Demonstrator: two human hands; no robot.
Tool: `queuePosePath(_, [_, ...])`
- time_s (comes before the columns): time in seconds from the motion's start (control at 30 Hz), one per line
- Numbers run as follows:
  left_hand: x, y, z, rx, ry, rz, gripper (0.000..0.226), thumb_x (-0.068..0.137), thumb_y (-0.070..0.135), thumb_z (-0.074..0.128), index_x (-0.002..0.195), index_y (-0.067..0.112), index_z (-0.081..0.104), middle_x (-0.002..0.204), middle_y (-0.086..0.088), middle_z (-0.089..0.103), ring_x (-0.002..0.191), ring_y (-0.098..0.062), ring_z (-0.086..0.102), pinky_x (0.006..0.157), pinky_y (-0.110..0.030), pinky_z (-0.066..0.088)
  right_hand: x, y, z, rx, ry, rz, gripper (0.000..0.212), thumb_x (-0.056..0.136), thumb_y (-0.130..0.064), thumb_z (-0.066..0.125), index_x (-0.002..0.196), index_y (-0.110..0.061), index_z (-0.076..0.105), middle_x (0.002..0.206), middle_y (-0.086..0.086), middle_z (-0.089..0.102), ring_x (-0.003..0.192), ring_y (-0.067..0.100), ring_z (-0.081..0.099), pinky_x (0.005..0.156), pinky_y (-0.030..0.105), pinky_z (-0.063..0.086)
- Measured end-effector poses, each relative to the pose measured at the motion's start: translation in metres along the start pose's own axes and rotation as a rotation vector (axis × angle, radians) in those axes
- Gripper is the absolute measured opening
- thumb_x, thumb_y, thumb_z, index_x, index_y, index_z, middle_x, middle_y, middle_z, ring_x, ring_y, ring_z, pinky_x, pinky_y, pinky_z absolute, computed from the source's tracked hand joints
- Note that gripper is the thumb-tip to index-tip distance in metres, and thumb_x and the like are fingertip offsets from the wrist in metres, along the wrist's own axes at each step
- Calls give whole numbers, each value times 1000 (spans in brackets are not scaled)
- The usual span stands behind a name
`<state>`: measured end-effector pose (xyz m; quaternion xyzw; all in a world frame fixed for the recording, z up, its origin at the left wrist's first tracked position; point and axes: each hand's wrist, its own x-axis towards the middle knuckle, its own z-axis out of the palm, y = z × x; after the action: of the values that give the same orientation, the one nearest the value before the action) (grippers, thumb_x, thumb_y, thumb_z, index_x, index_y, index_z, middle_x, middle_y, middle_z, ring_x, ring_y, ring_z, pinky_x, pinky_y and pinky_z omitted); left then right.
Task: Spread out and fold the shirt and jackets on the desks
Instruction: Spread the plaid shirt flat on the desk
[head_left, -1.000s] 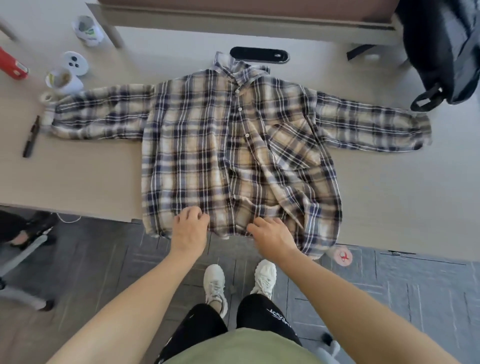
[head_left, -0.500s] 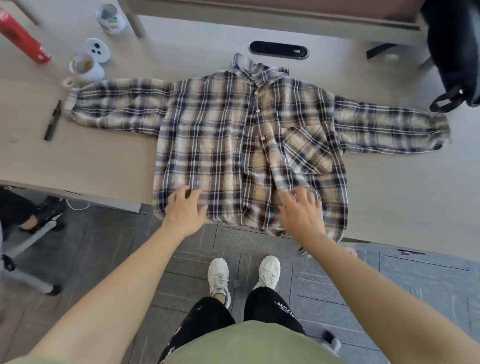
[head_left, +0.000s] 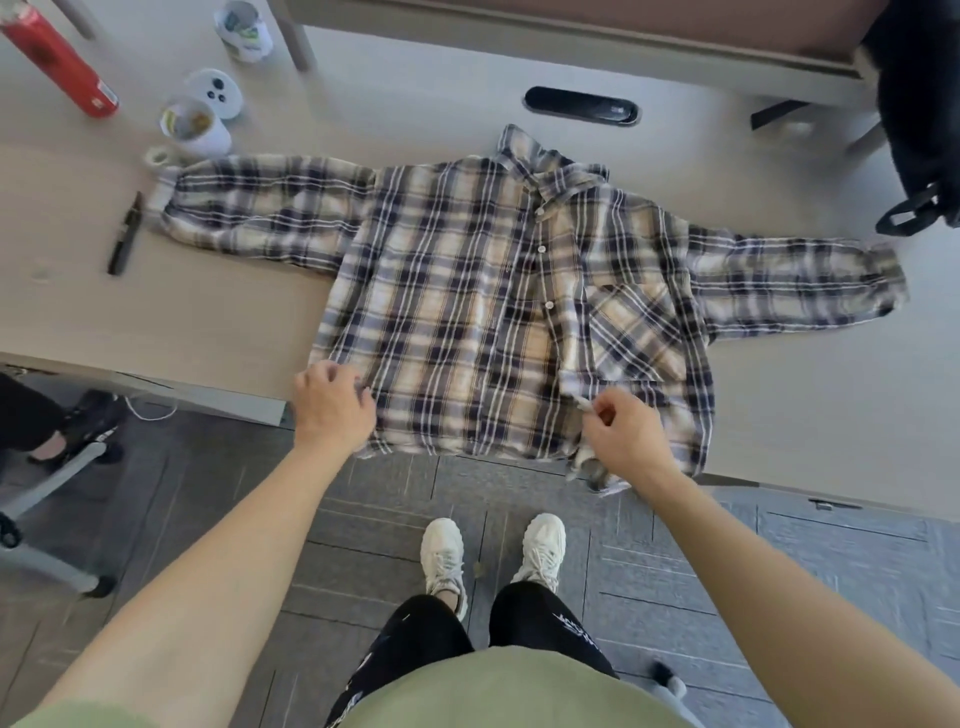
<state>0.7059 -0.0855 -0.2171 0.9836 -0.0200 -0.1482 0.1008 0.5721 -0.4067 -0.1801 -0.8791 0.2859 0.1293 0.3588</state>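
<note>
Where the hands are: left hand (head_left: 332, 405) sits at the hem's left corner, fingers curled onto the cloth and apparently gripping it. The right hand (head_left: 623, 431) pinches the lower front edge between thumb and forefinger, the other fingers tucked in.
Shirt: the plaid shirt (head_left: 493, 291) lies front up on the desk (head_left: 208, 312), collar away from the person and both sleeves spread sideways. Its hem is at the near edge and hangs slightly over.
Handling: probably light, soft and limp. It won't hold a shape, and it will likely bunch or drag if pulled from one point.
Where to hold: hem corners, shoulders and cuffs look best, taken in pairs so the cloth stays taut.
By the left sleeve: the cuff touches a tape roll (head_left: 158, 155). A mug (head_left: 195, 124) is just beside it, and a black marker (head_left: 124, 234) is near.
Farther out: a white controller (head_left: 215, 93), a red can (head_left: 57, 57), a cable slot (head_left: 582, 105) beyond the collar, and a black bag (head_left: 919, 104) near the right cuff.
In the way: folding that left sleeve inward could snag the tape roll or nudge the mug.
</note>
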Motion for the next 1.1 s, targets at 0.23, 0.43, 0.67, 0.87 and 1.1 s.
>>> queuePosePath(0.23, [-41, 121, 9, -701, -477, 216, 40, 99, 40, 54, 130, 15, 58, 121, 0, 64, 107, -15, 59, 93, -32, 50, -5, -10, -12, 336, -344, 89, 15, 92, -24, 70, 85, -10, 72, 64, 1, 55, 61, 20, 40, 58, 34, 36])
queuePosePath(0.43, [-59, 179, 28, -1253, -1063, -138, 29, 91, 37, 69, 98, 9, 68, 76, -1, 54, 66, -13, 46, 55, -23, 33, -9, 4, -23, 418, -367, 65, 14, 95, -19, 66, 83, -19, 72, 67, -4, 62, 65, 16, 49, 64, 27, 43])
queuePosePath(0.67, [-66, 181, 28, -1271, -956, -29, 11, 93, 21, 69, 87, 17, 60, 100, -11, 63, 93, -23, 56, 80, -29, 44, -6, 30, -28, 536, -371, 60, 11, 93, -26, 70, 96, -16, 75, 85, 4, 68, 78, 16, 59, 78, 32, 52])
queuePosePath(0.87, [-70, 185, 23, -1163, -646, 11, 13, 102, 16, 53, 90, 11, 55, 85, -6, 64, 79, -18, 62, 84, -38, 55, -2, 37, -24, 392, -282, -2, 17, 98, -28, 63, 112, -29, 73, 107, 4, 73, 92, 36, 66, 88, 50, 55])
queuePosePath(1.1, [-74, 164, 15, -1086, -565, -148, 23, 105, 22, 46, 84, 15, 43, 81, -1, 50, 73, -18, 52, 80, -41, 50, 15, 84, -8, -302, -237, -9, 57, 101, -58, 37, 154, -44, 23, 168, 1, 3, 154, 28, -10, 124, 52, 5])
